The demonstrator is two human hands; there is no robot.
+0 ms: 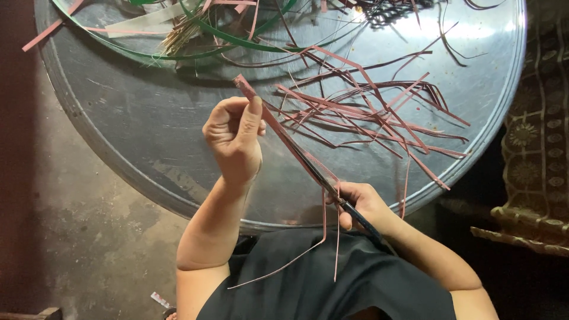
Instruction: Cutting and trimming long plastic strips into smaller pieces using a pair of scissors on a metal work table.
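The left hand is closed in a fist around a reddish-brown strip, thumb pressed up along it, holding it slanted from upper left to lower right. The right hand is closed on the dark handle of a knife, whose blade lies along the same strip between the two hands. Thin slivers of the strip hang down from near the right hand over the person's dark shirt. Beneath both hands sits a large round metal tray. To the right and further away on it lies a loose pile of reddish strips. At the far edge are green strips, pale ones and a bundle of thin sticks. A patterned cloth lies at the right.
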